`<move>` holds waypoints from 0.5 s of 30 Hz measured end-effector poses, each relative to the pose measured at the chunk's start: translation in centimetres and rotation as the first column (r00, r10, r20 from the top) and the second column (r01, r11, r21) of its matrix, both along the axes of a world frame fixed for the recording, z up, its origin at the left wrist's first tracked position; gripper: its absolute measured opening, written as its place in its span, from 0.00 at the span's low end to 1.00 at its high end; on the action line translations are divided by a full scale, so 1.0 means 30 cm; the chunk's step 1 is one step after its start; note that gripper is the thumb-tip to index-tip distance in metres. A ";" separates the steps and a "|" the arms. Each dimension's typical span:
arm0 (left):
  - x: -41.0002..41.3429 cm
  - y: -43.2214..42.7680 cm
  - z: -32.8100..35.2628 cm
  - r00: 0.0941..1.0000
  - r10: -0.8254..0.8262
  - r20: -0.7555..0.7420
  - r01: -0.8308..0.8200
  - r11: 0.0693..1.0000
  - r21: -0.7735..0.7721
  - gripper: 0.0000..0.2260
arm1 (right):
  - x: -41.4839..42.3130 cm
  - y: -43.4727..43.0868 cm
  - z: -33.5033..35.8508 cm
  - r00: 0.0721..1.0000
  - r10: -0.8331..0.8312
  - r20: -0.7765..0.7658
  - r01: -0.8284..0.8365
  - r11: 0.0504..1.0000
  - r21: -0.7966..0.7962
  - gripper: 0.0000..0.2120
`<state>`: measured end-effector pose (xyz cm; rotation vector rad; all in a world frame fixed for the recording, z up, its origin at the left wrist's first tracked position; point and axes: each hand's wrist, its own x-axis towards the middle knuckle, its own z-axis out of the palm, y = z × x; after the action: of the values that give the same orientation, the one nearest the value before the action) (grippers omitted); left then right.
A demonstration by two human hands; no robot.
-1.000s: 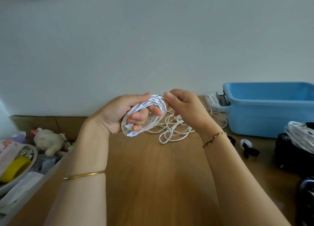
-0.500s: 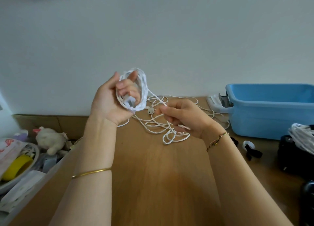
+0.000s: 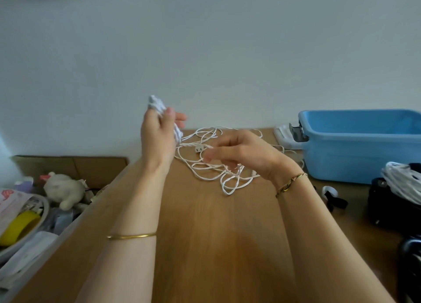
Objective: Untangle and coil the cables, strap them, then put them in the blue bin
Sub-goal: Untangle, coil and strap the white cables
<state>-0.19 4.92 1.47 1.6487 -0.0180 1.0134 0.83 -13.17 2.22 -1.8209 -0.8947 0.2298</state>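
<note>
Head view, left hand: the left hand (image 3: pixel 159 138) is gripping a small wound coil (image 3: pixel 157 104) of the white cable (image 3: pixel 211 173), raised well to the left of the blue bin (image 3: pixel 355 166).
Head view, right hand: the right hand (image 3: pixel 241 152) is curling its fingers, and it seems to be pinching a strand of the white cable beside the two-pin plug (image 3: pixel 198 148), left of the bin; the fingertips are blurred.
Task's thing: most of the cable is lying in loose, crossing loops on the wooden table (image 3: pixel 216 234), left of the bin and apart from it.
Done so far: only a few turns are sitting wound in the left hand.
Left to do: by my judgement the person is working through the coiling step, early on; the loops are waiting to be freed and wound, then strapped and binned.
Straps: black straps (image 3: pixel 335 200) are lying unused on the table just in front of the bin.
Bin: no cable is showing inside it, though its floor is hidden.
Other bundle: a white cable bundle (image 3: pixel 401 184) is resting on a black bag in front of the bin, to its right.
</note>
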 end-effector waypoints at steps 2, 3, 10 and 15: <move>-0.003 -0.026 -0.004 0.988 0.073 -0.135 -0.028 0.950 0.310 0.08 | 0.006 -0.003 0.004 0.999 -0.053 0.011 0.051 0.994 0.101 0.09; -0.008 -0.038 -0.002 0.972 0.100 -0.210 -0.001 0.904 0.427 0.07 | 0.012 -0.004 0.002 0.996 -0.081 0.022 0.077 0.986 0.149 0.10; -0.076 -0.098 0.046 0.857 -0.006 -0.515 0.308 0.807 0.503 0.26 | 0.047 0.000 -0.015 0.947 -0.315 0.072 0.267 0.889 0.373 0.05; -0.098 -0.099 0.069 0.776 -0.294 -0.558 0.441 0.886 0.146 0.12 | 0.080 -0.011 -0.043 0.892 -0.453 0.000 0.396 0.780 0.485 0.03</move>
<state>-3.13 1.97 3.55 2.0278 -0.1207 0.2384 3.24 -13.50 0.93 -1.5246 -0.5262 -0.3655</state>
